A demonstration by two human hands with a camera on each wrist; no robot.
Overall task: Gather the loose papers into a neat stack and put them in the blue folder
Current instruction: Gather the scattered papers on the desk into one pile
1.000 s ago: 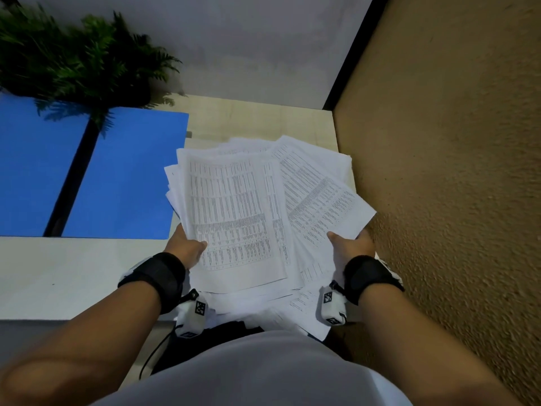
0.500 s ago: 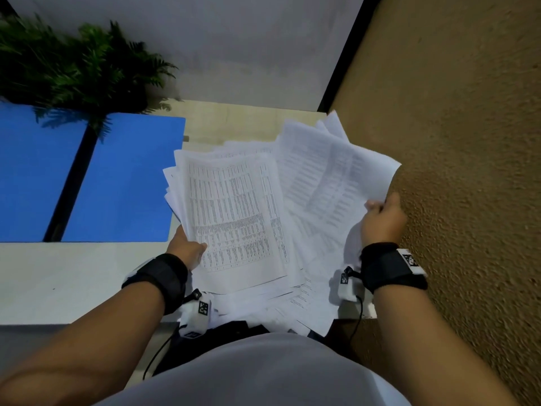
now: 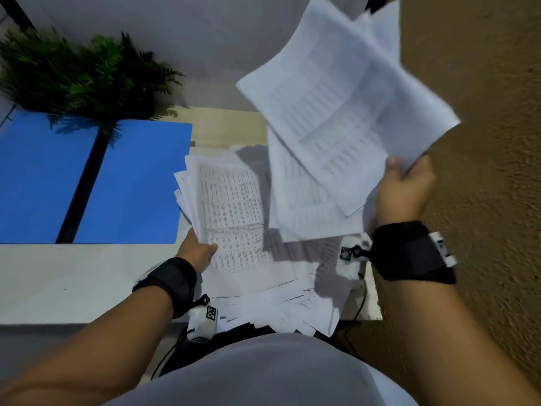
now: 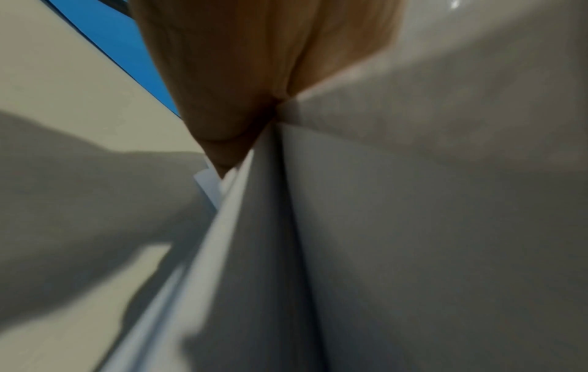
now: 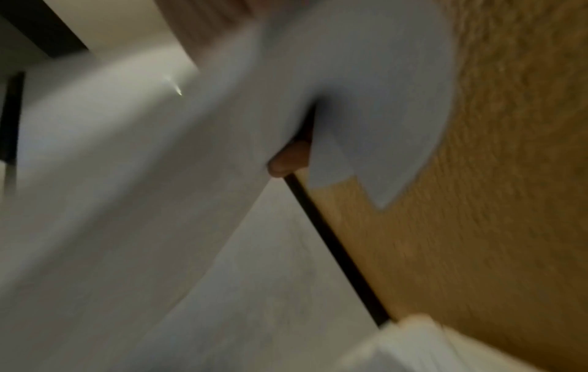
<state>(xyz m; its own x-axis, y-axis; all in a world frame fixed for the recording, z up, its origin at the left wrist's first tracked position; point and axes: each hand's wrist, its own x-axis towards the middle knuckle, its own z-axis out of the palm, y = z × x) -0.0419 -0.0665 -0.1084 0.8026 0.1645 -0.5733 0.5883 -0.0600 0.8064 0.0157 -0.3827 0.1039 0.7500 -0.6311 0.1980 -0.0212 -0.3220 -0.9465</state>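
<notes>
A fanned pile of printed papers (image 3: 234, 218) lies on the table in front of me. My left hand (image 3: 199, 252) holds its near left edge, thumb on the top sheet; in the left wrist view the fingers (image 4: 222, 88) lie under the paper edges (image 4: 254, 226). My right hand (image 3: 404, 186) pinches a bundle of sheets (image 3: 345, 112) by its near corner and holds it tilted up above the pile; a fingertip (image 5: 288, 158) shows under that blurred paper (image 5: 191, 176). The open blue folder (image 3: 131, 183) lies flat to the left of the pile.
A green fern-like plant (image 3: 79, 77) with a dark stem overhangs the blue folder at the back left. A rough tan wall (image 3: 491, 142) runs close along the right side. The pale table (image 3: 58, 282) extends to the near left. Wrist camera cables hang at the table's front edge.
My right hand has lifted a bundle of sheets off the right side of the pile, up and away to the right. The left hand has kept its hold on the pile.
</notes>
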